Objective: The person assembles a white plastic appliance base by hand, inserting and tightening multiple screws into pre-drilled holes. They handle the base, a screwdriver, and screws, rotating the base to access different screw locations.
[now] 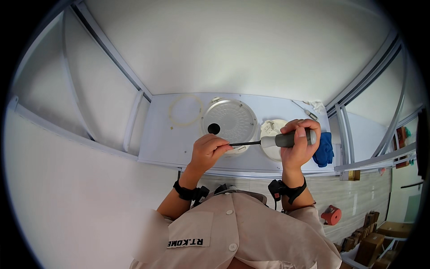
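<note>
A screwdriver (286, 139) with a grey and dark handle lies level in front of me, its thin black shaft pointing left. My right hand (299, 145) is wrapped round the handle. At the tip, my left hand (208, 151) pinches with thumb and fingers; whether a small part is between them is hidden. Below the hands, a round silver plate (235, 117) with a patterned face sits on the table, a black disc (213, 128) on its lower left. A white round part (268, 130) with a moulded piece on it lies partly under the right hand and screwdriver.
On the table (156, 134), a thin pale ring (171, 117) lies at the left. A second screwdriver (310, 114), white tissue (318, 106) and blue cloth (323, 150) are at the right. Metal frame posts flank both sides. A red round object (332, 215) and cardboard boxes (370, 249) stand on the floor.
</note>
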